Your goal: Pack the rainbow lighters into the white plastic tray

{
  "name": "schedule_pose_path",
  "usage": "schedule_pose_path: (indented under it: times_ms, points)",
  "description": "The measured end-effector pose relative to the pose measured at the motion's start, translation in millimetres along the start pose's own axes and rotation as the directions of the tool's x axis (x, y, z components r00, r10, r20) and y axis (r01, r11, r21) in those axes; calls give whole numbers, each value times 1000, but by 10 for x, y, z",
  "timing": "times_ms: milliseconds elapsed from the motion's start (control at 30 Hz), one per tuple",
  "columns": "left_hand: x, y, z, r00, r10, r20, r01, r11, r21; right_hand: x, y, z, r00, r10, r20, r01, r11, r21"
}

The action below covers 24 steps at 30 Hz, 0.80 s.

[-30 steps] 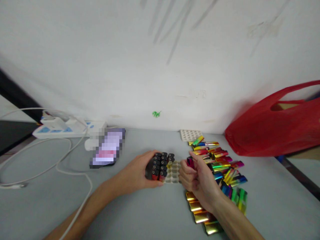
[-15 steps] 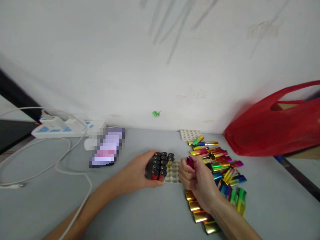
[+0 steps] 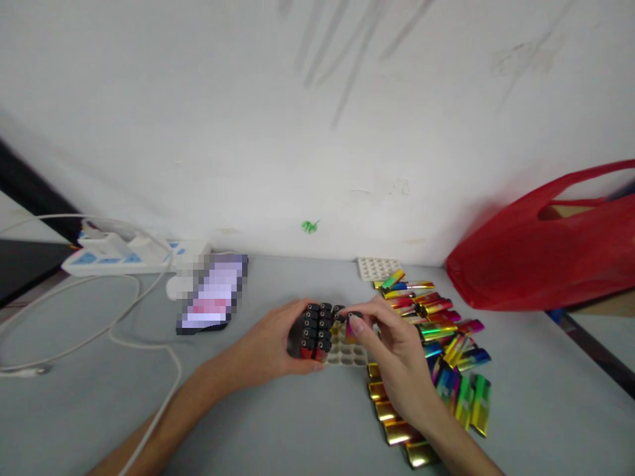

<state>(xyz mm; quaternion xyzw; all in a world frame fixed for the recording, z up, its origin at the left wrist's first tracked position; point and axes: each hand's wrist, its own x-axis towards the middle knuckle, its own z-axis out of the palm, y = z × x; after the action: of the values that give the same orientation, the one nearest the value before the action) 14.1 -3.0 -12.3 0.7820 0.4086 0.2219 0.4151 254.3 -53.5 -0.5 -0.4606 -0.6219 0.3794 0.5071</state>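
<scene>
My left hand (image 3: 270,340) curls round the left end of a pale tray (image 3: 350,357) with round pockets, its fingers and thumb against a block of lighters (image 3: 317,330). These stand upright in rows with their black ends up. Between the thumb and fingers of my right hand (image 3: 397,354) is a shiny pink and gold lighter (image 3: 354,325), black end up. It is over the tray, beside the standing lighters; its lower end is partly hidden. Loose metallic lighters (image 3: 454,347) in many colours lie right of my right hand, and a row of gold ones (image 3: 397,430) lies below it.
Another pocketed tray (image 3: 378,268) is near the wall. At the right sits a red bag (image 3: 546,251). On the left are a blurred-out phone (image 3: 213,294), a power strip (image 3: 114,258) and a white cable (image 3: 141,345) crossing my left forearm.
My right hand has moved left with the pink lighter, from the tray's right side to beside the standing lighters. My left hand has stayed in place.
</scene>
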Motion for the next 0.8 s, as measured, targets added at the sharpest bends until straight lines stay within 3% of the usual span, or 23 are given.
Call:
schedule_pose_path:
  times_ms: [167, 400, 800]
  points:
    - [5, 14, -8, 1000, 3, 1, -3, 1000, 7, 1, 18, 14, 993, 25, 112, -25, 1000, 1]
    - [4, 17, -6, 1000, 6, 3, -6, 1000, 14, 12, 41, 13, 991, -76, 115, 93, 984, -151]
    - [5, 29, -12, 1000, 1, 5, -1, 1000, -6, 43, 13, -55, 973, -166, 161, 205, 943, -263]
